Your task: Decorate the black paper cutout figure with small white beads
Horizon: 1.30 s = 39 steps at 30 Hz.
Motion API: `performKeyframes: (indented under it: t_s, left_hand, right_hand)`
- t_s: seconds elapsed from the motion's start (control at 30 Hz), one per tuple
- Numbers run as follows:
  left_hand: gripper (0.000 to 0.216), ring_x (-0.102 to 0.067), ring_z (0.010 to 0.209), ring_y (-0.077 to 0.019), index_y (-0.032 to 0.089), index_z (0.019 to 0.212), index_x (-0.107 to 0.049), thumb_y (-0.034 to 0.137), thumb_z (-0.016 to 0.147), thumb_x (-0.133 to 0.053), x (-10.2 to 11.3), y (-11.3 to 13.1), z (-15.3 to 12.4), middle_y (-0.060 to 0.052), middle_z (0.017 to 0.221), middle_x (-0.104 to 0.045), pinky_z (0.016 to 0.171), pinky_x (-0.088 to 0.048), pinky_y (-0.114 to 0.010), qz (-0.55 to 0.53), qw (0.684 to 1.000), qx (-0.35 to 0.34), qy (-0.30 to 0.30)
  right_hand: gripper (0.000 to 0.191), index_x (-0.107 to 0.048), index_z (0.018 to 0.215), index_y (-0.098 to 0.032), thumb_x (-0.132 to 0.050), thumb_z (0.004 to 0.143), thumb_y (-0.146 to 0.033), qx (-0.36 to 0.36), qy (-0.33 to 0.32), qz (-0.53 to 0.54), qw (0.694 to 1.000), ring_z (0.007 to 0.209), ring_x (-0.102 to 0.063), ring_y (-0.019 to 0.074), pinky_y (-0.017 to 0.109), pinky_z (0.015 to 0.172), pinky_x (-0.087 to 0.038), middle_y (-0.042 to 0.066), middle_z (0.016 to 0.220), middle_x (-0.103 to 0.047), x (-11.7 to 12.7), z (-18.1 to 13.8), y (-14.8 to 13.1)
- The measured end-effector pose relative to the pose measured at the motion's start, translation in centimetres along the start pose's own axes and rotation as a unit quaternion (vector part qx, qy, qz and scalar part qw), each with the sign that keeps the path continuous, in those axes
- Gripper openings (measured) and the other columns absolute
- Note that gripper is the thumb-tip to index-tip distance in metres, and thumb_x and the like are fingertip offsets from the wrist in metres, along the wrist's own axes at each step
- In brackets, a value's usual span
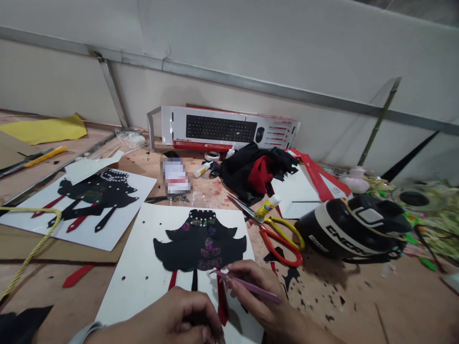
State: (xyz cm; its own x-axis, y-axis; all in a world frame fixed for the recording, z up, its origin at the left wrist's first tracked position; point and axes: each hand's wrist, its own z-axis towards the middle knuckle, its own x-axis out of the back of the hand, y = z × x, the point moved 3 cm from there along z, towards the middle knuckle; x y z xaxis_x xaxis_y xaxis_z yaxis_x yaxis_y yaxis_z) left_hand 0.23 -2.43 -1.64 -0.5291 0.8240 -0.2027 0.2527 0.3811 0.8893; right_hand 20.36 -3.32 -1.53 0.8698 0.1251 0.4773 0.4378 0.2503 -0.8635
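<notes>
This looks like a craft workshop: a wooden table (353,296) against a plain wall (251,38) with metal strips (244,82). Scissors (264,232), a glue stick (267,209) and crumpled cloth (234,167) lie about its middle, dark scraps (291,277) scatter rightward, and white sheets (132,248) bearing black cut-outs (182,246) lie toward the front and left edges; a keyboard box (222,129) stands along the back edge.

A black, tiered cut-out (186,251) with glittering patches is lying flat on a white sheet (125,258), red and black strips (223,308) extending below it. Mauve tweezers (256,289) are slanting near the cut-out's lower edge.
</notes>
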Motion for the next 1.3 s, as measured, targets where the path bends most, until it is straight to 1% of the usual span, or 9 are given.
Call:
performKeyframes:
  t_s: [0.23, 0.37, 0.57, 0.7, 0.8, 0.93, 1.03, 1.13, 1.3]
  left_hand:
    - [0.018, -0.066, 0.093, -0.0177, 0.017, 0.098, -0.069, 0.016, 0.085, -0.056, 0.1, -0.2, 0.0, -0.004, 0.097, -0.073, 0.080, -0.048, -0.026, 0.027, 1.000, 0.002, 0.011]
    - [0.017, -0.066, 0.092, -0.0176, 0.018, 0.098, -0.069, 0.020, 0.085, -0.057, 0.1, -0.1, 0.1, -0.004, 0.097, -0.073, 0.080, -0.048, -0.026, 0.016, 1.000, 0.003, 0.005]
    - [0.017, -0.066, 0.093, -0.0173, 0.018, 0.097, -0.069, 0.018, 0.085, -0.057, 0.1, 0.3, 0.0, -0.003, 0.095, -0.073, 0.080, -0.048, -0.026, 0.016, 1.000, -0.001, 0.010]
    - [0.015, -0.066, 0.090, -0.0168, 0.017, 0.095, -0.069, 0.021, 0.085, -0.059, 0.0, -0.1, 0.0, -0.004, 0.094, -0.072, 0.079, -0.048, -0.026, -0.007, 1.000, -0.009, 0.008]
    - [0.017, -0.066, 0.086, -0.0155, 0.016, 0.093, -0.067, 0.028, 0.082, -0.066, -0.1, -0.4, 0.4, -0.004, 0.091, -0.070, 0.076, -0.048, -0.025, -0.080, 0.997, -0.011, 0.014]
    - [0.032, -0.068, 0.075, -0.0164, 0.018, 0.094, -0.056, 0.038, 0.076, -0.074, 0.3, -0.4, 1.1, -0.004, 0.087, -0.069, 0.063, -0.051, -0.026, -0.208, 0.973, -0.004, 0.099]
    - [0.043, -0.070, 0.078, -0.0202, 0.020, 0.100, -0.052, 0.040, 0.072, -0.077, 0.7, 0.2, 1.2, -0.005, 0.089, -0.069, 0.060, -0.055, -0.030, -0.255, 0.957, -0.016, 0.139]
    - [0.056, -0.070, 0.078, -0.0192, 0.019, 0.115, -0.053, 0.041, 0.071, -0.079, 0.5, 0.7, 1.0, -0.007, 0.093, -0.070, 0.061, -0.057, -0.029, -0.252, 0.959, -0.002, 0.131]
    - [0.043, -0.064, 0.059, -0.0110, 0.014, 0.101, -0.065, 0.047, 0.075, -0.074, -0.4, 1.7, 0.8, -0.007, 0.086, -0.073, 0.056, -0.053, -0.023, -0.227, 0.969, 0.020, 0.101]
  right_hand:
    - [0.013, -0.066, 0.099, -0.021, -0.060, 0.090, -0.027, -0.038, -0.005, 0.013, 0.999, 0.072, -0.070, 0.0165, 0.025, 0.062, -0.054, 0.005, 0.084, -0.072, -0.3, -0.3, 0.5]
    - [0.012, -0.065, 0.097, -0.021, -0.060, 0.089, -0.028, -0.035, -0.008, 0.007, 0.999, 0.070, -0.069, 0.0164, 0.024, 0.060, -0.053, 0.005, 0.081, -0.072, -0.3, -0.2, 0.4]
    - [0.011, -0.066, 0.095, -0.021, -0.061, 0.088, -0.028, -0.042, 0.004, 0.002, 0.999, 0.068, -0.069, 0.0159, 0.023, 0.058, -0.052, 0.004, 0.080, -0.073, -0.2, -0.2, 0.1]
    - [0.014, -0.065, 0.091, -0.021, -0.065, 0.086, -0.034, -0.077, 0.024, 0.061, 0.995, 0.064, -0.066, 0.0152, 0.023, 0.055, -0.049, 0.003, 0.076, -0.071, 0.0, 0.1, 0.0]
    - [0.026, -0.062, 0.086, -0.020, -0.071, 0.081, -0.044, -0.157, 0.068, 0.181, 0.968, 0.065, -0.066, 0.0161, 0.025, 0.058, -0.049, 0.003, 0.073, -0.069, 0.1, 0.5, 0.1]
    - [0.040, -0.057, 0.082, -0.020, -0.083, 0.068, -0.047, -0.262, 0.091, 0.369, 0.887, 0.059, -0.064, 0.0142, 0.023, 0.056, -0.046, 0.000, 0.066, -0.069, -0.2, 1.0, -0.4]
    - [0.038, -0.057, 0.079, -0.019, -0.085, 0.067, -0.041, -0.297, 0.084, 0.450, 0.838, 0.057, -0.062, 0.0116, 0.020, 0.055, -0.043, 0.000, 0.065, -0.069, -0.5, 1.0, -1.2]
    - [0.035, -0.058, 0.078, -0.018, -0.084, 0.068, -0.038, -0.303, 0.061, 0.474, 0.824, 0.054, -0.060, 0.0100, 0.018, 0.052, -0.041, 0.000, 0.063, -0.068, -0.9, 0.7, -1.7]
    - [0.034, -0.057, 0.078, -0.018, -0.084, 0.068, -0.037, -0.322, 0.051, 0.480, 0.814, 0.054, -0.061, 0.0100, 0.018, 0.052, -0.041, 0.001, 0.064, -0.070, -1.3, 0.6, -1.4]
